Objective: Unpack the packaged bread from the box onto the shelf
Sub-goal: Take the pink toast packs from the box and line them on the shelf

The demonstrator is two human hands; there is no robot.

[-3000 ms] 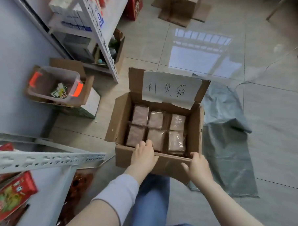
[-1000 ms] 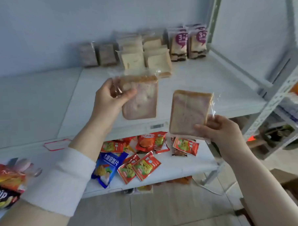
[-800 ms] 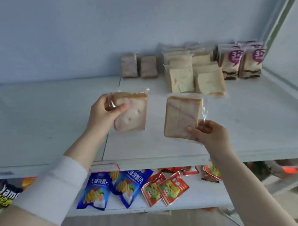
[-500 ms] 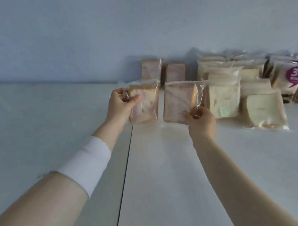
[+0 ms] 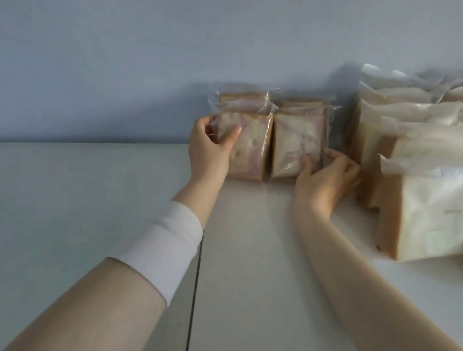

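Bread packs [image 5: 251, 145] [image 5: 298, 143] stand on shelf [image 5: 255, 254], each pinched by one hand [image 5: 210, 149] [image 5: 326, 181].

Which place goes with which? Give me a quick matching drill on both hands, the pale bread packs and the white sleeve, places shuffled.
Things:
1. left hand
2. right hand
3. pale bread packs
4. white sleeve

Places:
A. row at the shelf's right end
B. on the left forearm
C. lower right corner of the right marbled bread pack
D. left edge of the left marbled bread pack

Pairs: 1-D, 2-C, 3-A, 4-B
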